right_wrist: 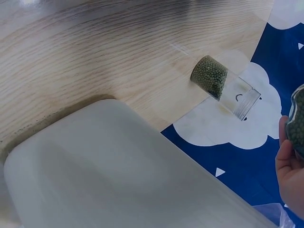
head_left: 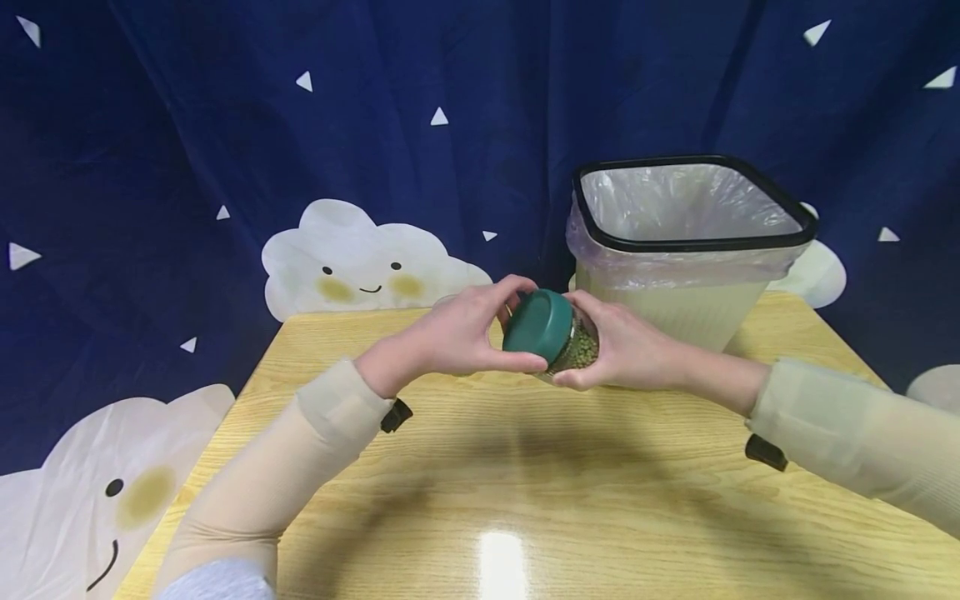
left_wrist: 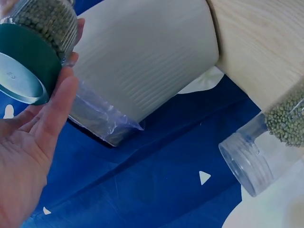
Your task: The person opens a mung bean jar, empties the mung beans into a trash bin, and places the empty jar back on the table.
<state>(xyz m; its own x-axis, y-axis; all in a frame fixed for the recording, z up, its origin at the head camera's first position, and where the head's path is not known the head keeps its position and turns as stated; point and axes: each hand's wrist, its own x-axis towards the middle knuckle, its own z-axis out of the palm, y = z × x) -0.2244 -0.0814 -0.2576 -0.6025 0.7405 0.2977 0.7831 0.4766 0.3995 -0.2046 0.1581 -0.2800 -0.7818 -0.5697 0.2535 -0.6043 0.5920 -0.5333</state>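
Evidently the lidded jar [head_left: 577,348] is secured from both ends. It is held tilted above the table [head_left: 450,467], in front of the bin's [head_left: 675,308] left side as seen from the head view. The left hand [head_left: 472,329] spans the green lid [head_left: 536,325], thumb along the near side and fingers bent round the far side, spread only as wide as the cap. The right hand [head_left: 626,342] grips the clear body from the opposite side, thumb and fingers round the wall.

Opposed grips — one hand per part — presumably serve to steady a smooth, round vessel and would allow lid and body to be turned against each other. The small green beans [left_wrist: 50,23] inside give the body some weight, a likely reason for dedicating a whole hand to it.

An uncapped container [right_wrist: 225,88], partly filled with similar beans, stands upright near the table's far edge. Judging by its open, threaded mouth, upright placement guards against spillage. The bin's black rim [head_left: 697,244] overlaps the plastic liner [head_left: 675,200] — most likely to clamp the bag in position.
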